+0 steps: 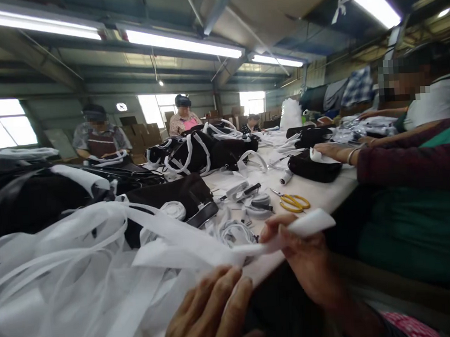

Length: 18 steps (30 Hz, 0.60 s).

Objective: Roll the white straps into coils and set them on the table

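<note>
My right hand [303, 257] pinches the end of a white fabric strip [307, 225] at the table's near edge, thumb and fingers closed on it. My left hand [210, 310] rests low in the view with its fingers laid over the same white strip, holding it down on a heap of white straps [82, 261]. The strip runs taut between the two hands. Black fabric pieces [173, 194] lie just beyond the heap.
Yellow-handled scissors [294, 202] and rolls of white tape [259, 204] lie on the white table [324, 191]. Black bags with white straps [201, 152] are piled farther back. A co-worker's arm [379, 160] reaches in from the right; other people sit across.
</note>
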Available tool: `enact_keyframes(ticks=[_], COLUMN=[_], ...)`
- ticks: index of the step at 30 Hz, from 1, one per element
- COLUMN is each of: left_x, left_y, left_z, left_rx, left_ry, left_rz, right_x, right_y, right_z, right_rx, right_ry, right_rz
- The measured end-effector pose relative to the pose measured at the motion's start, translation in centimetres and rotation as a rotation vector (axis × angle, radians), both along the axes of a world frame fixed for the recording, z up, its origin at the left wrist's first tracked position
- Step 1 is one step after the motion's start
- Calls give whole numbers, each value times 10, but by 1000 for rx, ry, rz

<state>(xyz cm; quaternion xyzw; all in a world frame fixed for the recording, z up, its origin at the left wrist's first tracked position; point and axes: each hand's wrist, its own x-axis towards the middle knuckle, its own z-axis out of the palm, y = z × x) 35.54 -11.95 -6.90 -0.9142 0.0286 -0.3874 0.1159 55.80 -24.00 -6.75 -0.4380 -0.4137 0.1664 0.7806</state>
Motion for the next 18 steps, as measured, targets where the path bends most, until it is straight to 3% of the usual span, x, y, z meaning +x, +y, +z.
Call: enact_keyframes(ticks=[4, 7, 10, 13, 15, 18], left_x=[24, 11, -19, -38, -36, -21], left_y=[32, 71, 117, 153, 159, 136], left_z=[-27, -43, -44, -34, -22, -2], left_rx=[210, 211, 199, 150, 97, 35], left_ry=[72, 68, 187, 259, 278, 240], left_rz=[101, 176, 198, 342, 446, 440], right_x=[36, 55, 66, 74, 79, 86], right_y=[14, 21, 30, 52, 71, 100], right_z=[7, -2, -16, -23, -21, -10], right_rx=[183, 98, -200, -436, -507, -623], right_ry=[483, 491, 239, -136, -442, -848], right_rz=[-33, -6, 58, 54, -15, -36])
